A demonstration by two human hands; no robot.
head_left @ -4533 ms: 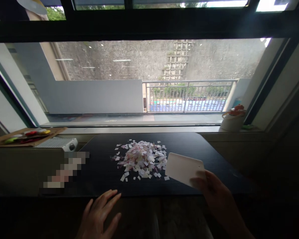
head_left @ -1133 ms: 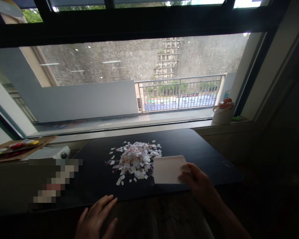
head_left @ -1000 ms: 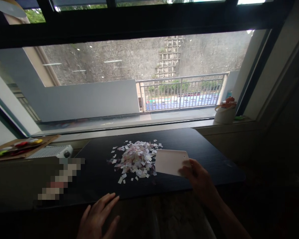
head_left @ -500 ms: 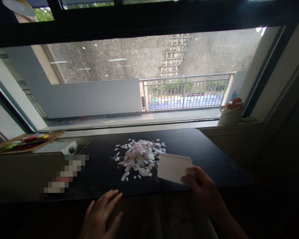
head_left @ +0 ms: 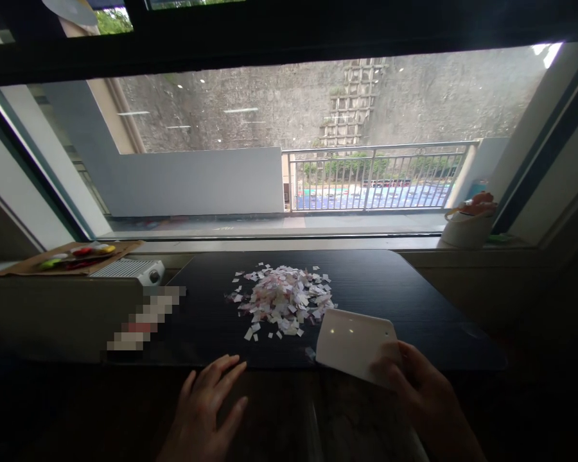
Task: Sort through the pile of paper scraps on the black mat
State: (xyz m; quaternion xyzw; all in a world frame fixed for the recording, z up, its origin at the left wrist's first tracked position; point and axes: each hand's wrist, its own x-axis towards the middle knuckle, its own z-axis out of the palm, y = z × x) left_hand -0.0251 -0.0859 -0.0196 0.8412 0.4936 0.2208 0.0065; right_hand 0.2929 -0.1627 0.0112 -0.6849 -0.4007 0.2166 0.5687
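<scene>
The right hand [head_left: 421, 382] is clamped on one end of a flat white scraper [head_left: 351, 340], which slants over the near right part of the dark tabletop [head_left: 390, 289] and hides what lies beneath it. Whether the scraper touches the surface is hard to tell. Just beyond its far left corner is the pile of paper scraps [head_left: 284, 292], mostly white and pinkish, heaped in the middle with loose bits around its edges. One stray scrap [head_left: 310, 353] lies beside the scraper's left edge, apart from the pile.

The left hand [head_left: 209, 404] has its fingers spread, at the tabletop's near edge; contact there cannot be told. The two hands are well apart.

At the left side, a blurred-out strip [head_left: 147, 321] covers part of the tabletop. Beyond it are a white grilled box [head_left: 151, 274] with a knob and a brown sheet [head_left: 33, 262] bearing red, yellow and green things. Behind the tabletop runs a windowsill [head_left: 318, 245], with a white container [head_left: 467, 230] at its right end. A metal railing [head_left: 376, 179] shows outside.
</scene>
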